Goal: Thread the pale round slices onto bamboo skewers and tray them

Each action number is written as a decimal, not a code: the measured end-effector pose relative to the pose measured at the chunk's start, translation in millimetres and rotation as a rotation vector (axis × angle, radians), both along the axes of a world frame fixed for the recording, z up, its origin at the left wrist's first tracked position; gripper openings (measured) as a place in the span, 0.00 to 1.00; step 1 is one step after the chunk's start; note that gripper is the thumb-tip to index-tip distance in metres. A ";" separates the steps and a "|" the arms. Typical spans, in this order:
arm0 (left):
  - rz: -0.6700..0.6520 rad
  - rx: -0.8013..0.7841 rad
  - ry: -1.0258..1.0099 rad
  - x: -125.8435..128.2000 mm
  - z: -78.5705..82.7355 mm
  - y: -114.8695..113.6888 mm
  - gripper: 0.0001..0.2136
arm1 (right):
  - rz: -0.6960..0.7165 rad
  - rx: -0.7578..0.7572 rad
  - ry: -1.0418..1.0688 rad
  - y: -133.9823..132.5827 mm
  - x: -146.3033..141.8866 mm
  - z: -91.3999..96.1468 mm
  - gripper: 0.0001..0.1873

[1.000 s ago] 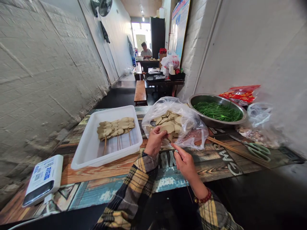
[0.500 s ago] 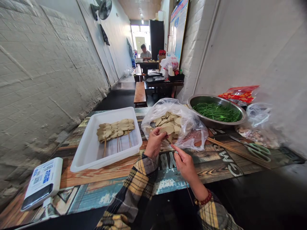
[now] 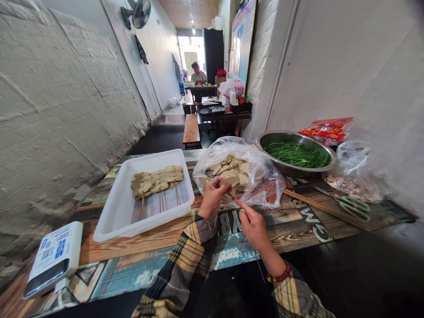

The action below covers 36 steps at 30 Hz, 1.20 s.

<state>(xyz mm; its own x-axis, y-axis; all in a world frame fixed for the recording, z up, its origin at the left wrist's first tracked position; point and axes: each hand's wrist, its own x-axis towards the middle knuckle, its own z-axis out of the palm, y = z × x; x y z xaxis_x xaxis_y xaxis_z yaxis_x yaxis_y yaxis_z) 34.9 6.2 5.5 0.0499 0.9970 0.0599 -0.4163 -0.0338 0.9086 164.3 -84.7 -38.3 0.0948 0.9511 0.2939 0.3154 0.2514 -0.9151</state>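
Between the thumb and fingers of my left hand (image 3: pixel 212 197) is a thin, beige-grey oval slice (image 3: pixel 231 180). My right hand (image 3: pixel 254 224) is closed around a thin wooden skewer (image 3: pixel 260 266), whose upper end meets the slice's lower edge; whether it pierces it I cannot tell. Just behind the hands lies an open clear plastic bag (image 3: pixel 265 172) with a heap of similar slices (image 3: pixel 228 167). To the left, a white plastic tray (image 3: pixel 115 221) holds several finished skewers of slices (image 3: pixel 157 181), their sticks pointing toward me.
At right stand a metal bowl (image 3: pixel 261 152) of green chives (image 3: pixel 294 153), bare skewers (image 3: pixel 324 208), green-handled scissors (image 3: pixel 354 207) and bagged food (image 3: pixel 351 183). A white payment device (image 3: pixel 54 258) sits front left. Beyond are a bench (image 3: pixel 192 129) and a seated person (image 3: pixel 198 75).
The slice in my left hand has tilted and shows at a flatter angle against the skewer tip. Both hands keep their hold, and the whole view has shifted slightly.
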 end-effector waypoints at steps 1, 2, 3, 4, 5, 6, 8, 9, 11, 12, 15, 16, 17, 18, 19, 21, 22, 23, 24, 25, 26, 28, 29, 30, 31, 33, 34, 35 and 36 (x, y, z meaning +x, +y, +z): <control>-0.005 0.002 0.002 0.1 0.3 -0.1 0.11 | -0.005 0.004 -0.002 0.2 -0.1 0.0 0.23; -0.009 0.000 0.001 0.3 1.0 -0.3 0.11 | -0.010 0.008 -0.005 0.4 -0.3 0.2 0.22; -0.013 -0.003 -0.001 0.4 1.9 -0.7 0.12 | -0.015 0.013 -0.010 0.6 -0.4 0.4 0.22; -0.018 -0.008 -0.004 0.5 3.0 -1.2 0.12 | -0.019 0.019 -0.017 0.8 -0.5 0.6 0.22; -0.022 -0.012 -0.006 0.6 4.1 -1.8 0.12 | -0.024 0.027 -0.025 1.1 -0.6 0.7 0.22; -0.025 -0.016 -0.006 0.5 5.1 -2.4 0.12 | -0.026 0.034 -0.034 1.4 -0.5 0.6 0.22; -0.031 -0.024 -0.007 0.3 6.9 -3.5 0.12 | -0.026 0.050 -0.055 2.0 -0.2 0.0 0.22; -0.035 -0.028 -0.008 0.1 7.7 -4.0 0.12 | -0.023 0.060 -0.065 2.2 0.0 -0.4 0.22; -0.044 -0.034 -0.013 -0.1 9.1 -4.8 0.12 | -0.021 0.085 -0.077 2.7 0.5 -1.3 0.21; -0.050 -0.037 -0.017 -0.1 9.8 -5.3 0.12 | -0.020 0.095 -0.078 2.9 0.6 -1.6 0.21; -0.060 -0.046 -0.035 0.5 11.9 -6.8 0.12 | -0.022 0.118 -0.072 3.9 0.8 -2.2 0.21; -0.068 -0.050 -0.041 0.9 12.4 -7.4 0.12 | -0.027 0.125 -0.068 4.4 0.9 -2.2 0.20; -0.080 -0.054 -0.045 1.4 12.8 -7.9 0.12 | -0.032 0.131 -0.065 4.9 0.9 -2.3 0.20; -0.098 -0.060 -0.049 1.7 12.9 -8.3 0.13 | -0.039 0.136 -0.060 5.4 0.9 -2.2 0.20; -0.120 -0.066 -0.052 2.0 12.9 -8.7 0.13 | -0.046 0.138 -0.055 5.8 1.0 -2.1 0.20; -0.153 -0.075 -0.065 2.2 12.4 -9.0 0.14 | -0.049 0.132 -0.041 6.3 1.2 -1.7 0.19; -0.159 -0.079 -0.073 2.0 12.2 -9.1 0.14 | -0.049 0.128 -0.035 6.2 1.3 -1.3 0.19; -0.159 -0.084 -0.083 1.6 12.0 -9.1 0.14 | -0.047 0.123 -0.030 5.9 1.4 -0.8 0.19; -0.156 -0.088 -0.091 1.2 11.9 -9.1 0.15 | -0.047 0.119 -0.025 5.4 1.4 -0.1 0.19; -0.155 -0.090 -0.098 0.7 11.9 -9.1 0.14 | -0.046 0.114 -0.020 4.8 1.4 0.5 0.18; -0.156 -0.092 -0.101 0.2 12.0 -9.2 0.14 | -0.048 0.109 -0.015 4.1 1.4 1.2 0.18; -0.160 -0.093 -0.102 -0.7 12.4 -9.5 0.14 | -0.055 0.099 -0.006 2.6 1.3 2.6 0.18; -0.158 -0.093 -0.103 -1.0 12.6 -9.6 0.14 | -0.056 0.094 -0.003 2.0 1.2 3.3 0.18; -0.152 -0.094 -0.103 -1.2 12.6 -9.5 0.14 | -0.056 0.089 -0.003 1.4 1.2 3.9 0.18; -0.144 -0.096 -0.104 -1.4 12.5 -9.4 0.15 | -0.053 0.082 -0.005 0.9 1.3 4.4 0.18; -0.135 -0.105 -0.109 -1.8 12.2 -9.0 0.16 | -0.047 0.073 -0.009 0.2 1.4 5.4 0.19; -0.135 -0.111 -0.113 -1.9 12.0 -8.8 0.16 | -0.046 0.072 -0.010 -0.1 1.4 5.9 0.19; -0.138 -0.119 -0.116 -2.1 11.8 -8.6 0.16 | -0.047 0.073 -0.011 -0.2 1.4 6.3 0.19; -0.142 -0.126 -0.120 -2.2 11.7 -8.4 0.16 | -0.050 0.075 -0.011 -0.3 1.4 6.7 0.19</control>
<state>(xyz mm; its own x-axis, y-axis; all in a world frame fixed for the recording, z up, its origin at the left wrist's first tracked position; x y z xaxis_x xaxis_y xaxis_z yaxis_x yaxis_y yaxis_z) 32.7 -2.2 17.2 0.1907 0.9803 -0.0505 -0.5143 0.1436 0.8455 165.7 -85.0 -31.6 0.1378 0.9205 0.3656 0.3391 0.3030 -0.8906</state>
